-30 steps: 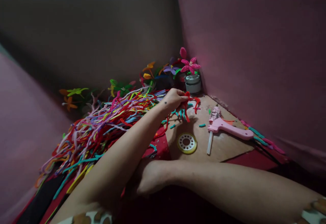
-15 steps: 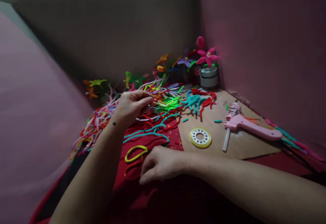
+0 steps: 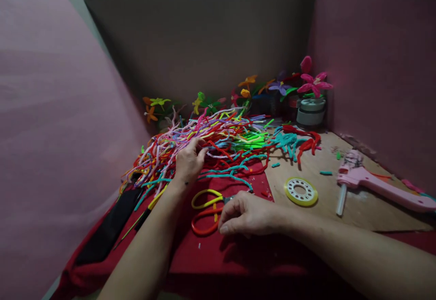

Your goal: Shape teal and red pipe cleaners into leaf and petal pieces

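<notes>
My left hand [image 3: 190, 159] reaches into the front of a tangled pile of coloured pipe cleaners [image 3: 221, 129]. Its thumb stands apart from the fingers, and the fingertips are partly lost among the stems. Low over the red cloth, my right hand [image 3: 248, 213] is curled, fingertips close to the thumb; whatever it may hold is hidden. Just left of it lie scissors [image 3: 206, 232] with one yellow and one red handle loop, their blades partly covered by the hand. Turquoise pipe cleaners [image 3: 225, 176] lie between the two hands.
A tape roll [image 3: 301, 192] and a pink glue gun [image 3: 384, 186] rest on a brown board [image 3: 316, 218]. Turquoise and red bundles [image 3: 289, 143] lie behind them. Pipe-cleaner flowers [image 3: 316, 84] stand along the back wall. A black flat object [image 3: 109, 227] is at left.
My left hand has lowered into the pile, and its thumb has parted from the fingers. My right hand stays curled beside the scissors. The whole view has shifted, so things appear farther right.
</notes>
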Motion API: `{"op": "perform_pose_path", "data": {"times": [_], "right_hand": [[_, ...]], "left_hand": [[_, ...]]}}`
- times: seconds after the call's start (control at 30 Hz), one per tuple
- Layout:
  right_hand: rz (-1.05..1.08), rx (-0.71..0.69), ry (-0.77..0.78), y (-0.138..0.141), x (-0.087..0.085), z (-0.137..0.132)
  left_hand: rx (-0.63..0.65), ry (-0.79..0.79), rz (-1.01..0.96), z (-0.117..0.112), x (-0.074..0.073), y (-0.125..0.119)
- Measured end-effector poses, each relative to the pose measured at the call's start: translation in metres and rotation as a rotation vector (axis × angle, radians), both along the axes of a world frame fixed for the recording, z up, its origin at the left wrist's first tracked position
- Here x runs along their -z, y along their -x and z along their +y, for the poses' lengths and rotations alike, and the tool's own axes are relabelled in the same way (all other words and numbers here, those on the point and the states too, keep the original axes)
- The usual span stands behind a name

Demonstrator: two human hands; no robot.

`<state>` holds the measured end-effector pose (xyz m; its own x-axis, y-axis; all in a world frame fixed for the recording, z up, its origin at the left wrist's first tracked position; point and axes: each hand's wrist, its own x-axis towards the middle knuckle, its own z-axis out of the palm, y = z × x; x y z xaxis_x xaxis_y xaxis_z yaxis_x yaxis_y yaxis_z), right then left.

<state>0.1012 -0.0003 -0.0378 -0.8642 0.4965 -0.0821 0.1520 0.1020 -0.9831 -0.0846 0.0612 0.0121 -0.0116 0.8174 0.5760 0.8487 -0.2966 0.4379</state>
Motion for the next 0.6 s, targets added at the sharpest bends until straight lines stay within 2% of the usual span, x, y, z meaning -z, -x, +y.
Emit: {"op": "perform_pose_path", "data": {"times": [0.07, 0.23, 0.43, 0.6], "right_hand": [[-0.001, -0.007, 0.003, 0.000, 0.001, 0.000], [0.002, -0.009, 0.002, -0.001, 0.002, -0.001], [0.010, 0.002, -0.006, 0.000, 0.003, -0.001], [0.034, 0.073, -0.010, 0.001, 0.002, -0.003]], "left_hand": [[-0.017, 0.062, 0.044, 0.000, 0.001, 0.002], [0.071, 0.340, 0.147, 0.004, 0.014, 0.007], [0.018, 0.416, 0.124, 0.009, 0.030, -0.003], [-0.003, 0.406, -0.005, 0.010, 0.030, -0.012]]}}
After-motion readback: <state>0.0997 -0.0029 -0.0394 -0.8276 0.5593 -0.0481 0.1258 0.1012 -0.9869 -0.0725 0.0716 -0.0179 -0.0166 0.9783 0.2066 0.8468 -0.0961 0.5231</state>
